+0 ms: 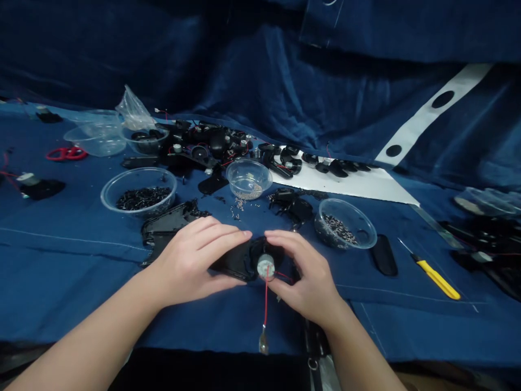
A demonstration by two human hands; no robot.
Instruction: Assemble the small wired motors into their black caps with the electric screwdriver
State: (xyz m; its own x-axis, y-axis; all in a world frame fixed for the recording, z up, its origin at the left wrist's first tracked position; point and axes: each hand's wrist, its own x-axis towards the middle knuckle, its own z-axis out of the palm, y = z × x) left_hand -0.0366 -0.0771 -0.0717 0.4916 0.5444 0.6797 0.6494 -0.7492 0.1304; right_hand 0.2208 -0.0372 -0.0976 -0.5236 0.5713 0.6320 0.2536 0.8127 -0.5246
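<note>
Both my hands hold a black plastic housing [234,261] just above the front of the blue table. My left hand [199,255] wraps around its left part, thumb below and fingers on top. At its right end my right hand [305,266] grips the rounded part between fingers and thumb. A small motor [266,266] with a pale end cap sits in that end, facing me. From it a red wire [266,304] hangs down to a metal connector [264,342]. Behind my left hand lies a larger black plastic shell [166,225].
Clear bowls of small screws stand beyond my hands: left [108,198], middle [260,182] and right [368,233]. A yellow-handled screwdriver [437,278] lies right, red-handled scissors [67,153] left. Black parts with motors [215,142] pile up behind, by a white sheet [358,184].
</note>
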